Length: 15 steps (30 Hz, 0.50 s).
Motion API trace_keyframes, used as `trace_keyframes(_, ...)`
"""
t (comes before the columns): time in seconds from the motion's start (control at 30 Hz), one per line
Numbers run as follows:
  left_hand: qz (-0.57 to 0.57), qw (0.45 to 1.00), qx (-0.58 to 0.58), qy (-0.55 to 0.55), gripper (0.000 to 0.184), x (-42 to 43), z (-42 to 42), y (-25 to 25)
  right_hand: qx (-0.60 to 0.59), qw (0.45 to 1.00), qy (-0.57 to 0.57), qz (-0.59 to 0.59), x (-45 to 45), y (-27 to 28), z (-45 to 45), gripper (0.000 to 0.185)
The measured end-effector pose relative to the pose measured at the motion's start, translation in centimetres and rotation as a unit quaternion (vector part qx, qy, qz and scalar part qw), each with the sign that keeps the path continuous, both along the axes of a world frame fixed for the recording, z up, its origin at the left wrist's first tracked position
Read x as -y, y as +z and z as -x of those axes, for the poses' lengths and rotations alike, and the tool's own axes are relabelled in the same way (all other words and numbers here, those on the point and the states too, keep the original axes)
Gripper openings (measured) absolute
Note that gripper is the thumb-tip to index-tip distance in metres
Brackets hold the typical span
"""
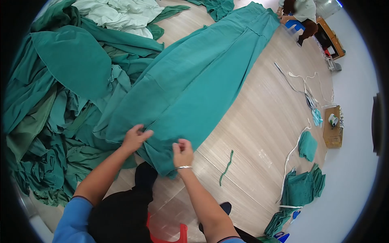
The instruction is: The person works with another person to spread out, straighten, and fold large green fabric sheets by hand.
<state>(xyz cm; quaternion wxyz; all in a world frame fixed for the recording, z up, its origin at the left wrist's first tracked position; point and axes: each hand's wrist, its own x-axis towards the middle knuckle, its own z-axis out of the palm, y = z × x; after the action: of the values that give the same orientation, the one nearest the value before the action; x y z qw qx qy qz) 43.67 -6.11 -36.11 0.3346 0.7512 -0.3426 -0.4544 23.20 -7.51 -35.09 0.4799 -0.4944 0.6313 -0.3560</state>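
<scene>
A long green cloth [202,77] stretches from near my knees up to the top right, where another person's hands touch its far end. Over its near end, at the left side, is my left hand [135,139], its thumb and fingers apart with nothing visible between them. My right hand [182,153], with a bracelet at the wrist, is at the right side of the near end. Its fingers are curled together at the cloth, and whatever they hold is too small to make out.
Heaped green cloths [73,60] cover the left side, with pale cloths [117,16] above. A green strip [226,168] lies on the floor. To the right are folded green cloths [298,188], a white cord [289,156] and a cardboard box [333,137]. A red stool [183,234] is beneath me.
</scene>
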Motion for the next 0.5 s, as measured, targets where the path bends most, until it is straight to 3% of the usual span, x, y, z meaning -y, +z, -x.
trace_keyframes(0.03,0.002,1.0,0.001,0.001,0.047,0.9,1.2,1.0,0.001,1.0,0.001,0.002,-0.1,-0.3,0.9,0.032)
trace_keyframes(0.1,0.044,0.943,0.298,-0.139,0.048,2.3,2.8,3.2,-0.142,0.987,-0.067,-0.01,-1.0,-1.8,2.7,0.042)
trace_keyframes(0.13,0.048,0.944,0.297,-0.137,0.048,2.4,2.5,2.0,-0.144,0.987,-0.067,-0.005,-1.4,-2.3,3.2,0.042)
trace_keyframes(0.2,-0.053,0.931,0.28,-0.23,0.025,1.9,1.2,-1.9,-0.181,0.976,-0.083,-0.093,-2.2,-3.3,4.1,0.055)
trace_keyframes(0.27,0.023,0.97,0.232,-0.064,0.021,0.8,0.1,-1.3,-0.189,0.976,-0.079,-0.071,-2.4,-3.9,4.5,0.063)
trace_keyframes(0.33,0.018,0.944,0.312,-0.102,0.021,0.5,-2.0,0.9,-0.204,0.968,-0.011,-0.147,-2.5,-3.1,4.3,0.067)
trace_keyframes(0.47,0.01,0.911,0.378,-0.164,0.035,3.0,-1.6,7.0,-0.255,0.948,-0.041,-0.184,-1.2,-1.5,2.2,0.068)
trace_keyframes(0.5,0.122,0.891,0.422,-0.11,0.044,4.1,-1.5,7.9,-0.255,0.942,-0.039,-0.213,-0.7,-0.8,1.9,0.06)
